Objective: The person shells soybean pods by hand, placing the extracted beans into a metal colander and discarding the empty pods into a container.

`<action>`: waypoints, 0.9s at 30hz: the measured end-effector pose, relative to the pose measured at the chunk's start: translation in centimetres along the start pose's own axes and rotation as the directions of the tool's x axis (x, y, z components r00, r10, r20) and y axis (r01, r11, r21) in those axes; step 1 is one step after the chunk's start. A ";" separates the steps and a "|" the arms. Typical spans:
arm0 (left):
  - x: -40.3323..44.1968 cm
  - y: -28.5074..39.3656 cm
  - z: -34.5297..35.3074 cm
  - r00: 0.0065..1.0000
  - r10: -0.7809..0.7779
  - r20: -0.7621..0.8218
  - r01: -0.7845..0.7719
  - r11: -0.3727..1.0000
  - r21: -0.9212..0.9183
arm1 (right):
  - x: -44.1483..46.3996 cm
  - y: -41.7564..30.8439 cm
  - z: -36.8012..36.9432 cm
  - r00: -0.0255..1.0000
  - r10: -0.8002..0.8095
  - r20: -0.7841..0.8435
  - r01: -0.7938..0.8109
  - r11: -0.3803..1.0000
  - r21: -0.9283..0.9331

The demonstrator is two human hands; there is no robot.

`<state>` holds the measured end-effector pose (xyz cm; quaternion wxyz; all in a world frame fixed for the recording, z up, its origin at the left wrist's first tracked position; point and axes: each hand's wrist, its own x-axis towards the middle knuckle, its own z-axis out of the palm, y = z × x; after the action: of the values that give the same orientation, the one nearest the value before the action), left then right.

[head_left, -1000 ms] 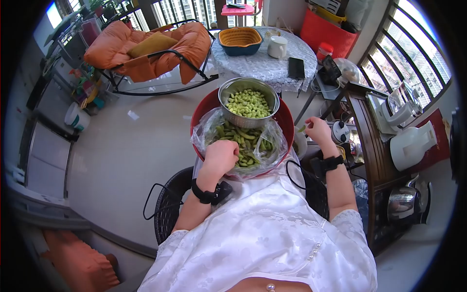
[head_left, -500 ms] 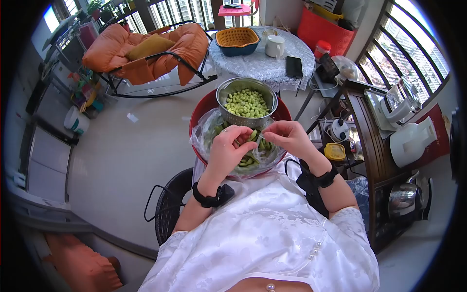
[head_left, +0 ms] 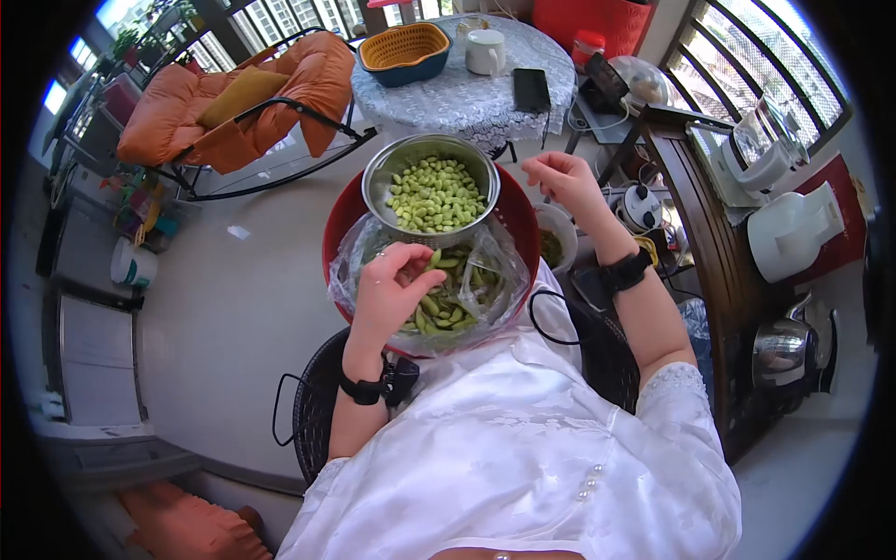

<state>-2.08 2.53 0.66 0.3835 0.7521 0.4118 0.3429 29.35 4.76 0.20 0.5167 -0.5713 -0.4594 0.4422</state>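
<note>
A metal colander (head_left: 373,187) of shelled green beans (head_left: 435,194) rests at the far side of a red basin (head_left: 523,210). Nearer to me in the basin, a clear plastic bag (head_left: 350,271) holds green pods (head_left: 443,313). My left hand (head_left: 397,289) is over the bag, its thumb and fingers closed round a green pod (head_left: 435,259). Out to the right, my right hand (head_left: 567,182) is raised with bent fingers near a pale bin (head_left: 558,224) that has greenish scraps inside; whether its fingertips hold anything is too small to tell.
Behind the basin stands a round table (head_left: 411,103) with a yellow and blue basket (head_left: 403,54), a white mug (head_left: 484,52) and a black phone (head_left: 531,91). An orange rocking chair (head_left: 243,93) is at the left. A wooden shelf (head_left: 695,196) holds kettles at the right.
Both hands were together over the bag half a second ago. My right hand has since moved away to the right, above the bin. The view has shifted, moving the table up and left.
</note>
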 end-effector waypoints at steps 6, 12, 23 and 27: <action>0.9 -1.8 -2.4 0.849 -0.200 0.488 0.308 0.939 -0.151 | 4.1 11.4 -8.8 0.956 0.211 -0.203 -0.244 0.958 -0.154; 2.0 -3.9 -3.9 0.674 -0.235 0.700 0.564 0.776 -0.282 | 3.4 21.6 -9.6 0.906 0.369 -0.207 -0.396 0.911 -0.113; 3.4 -4.1 -3.2 0.529 -0.376 0.761 0.758 0.612 -0.225 | 2.7 32.1 -8.6 0.779 0.589 -0.215 -0.609 0.793 -0.033; 4.1 -3.8 -3.0 0.545 -0.360 0.757 0.755 0.603 -0.256 | 2.8 30.5 -7.9 0.752 0.643 -0.144 -0.651 0.759 -0.009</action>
<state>-4.20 8.44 -0.41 0.7923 0.4889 0.3645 0.0209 39.73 4.76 -29.70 0.3442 -0.7378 -0.2111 0.5410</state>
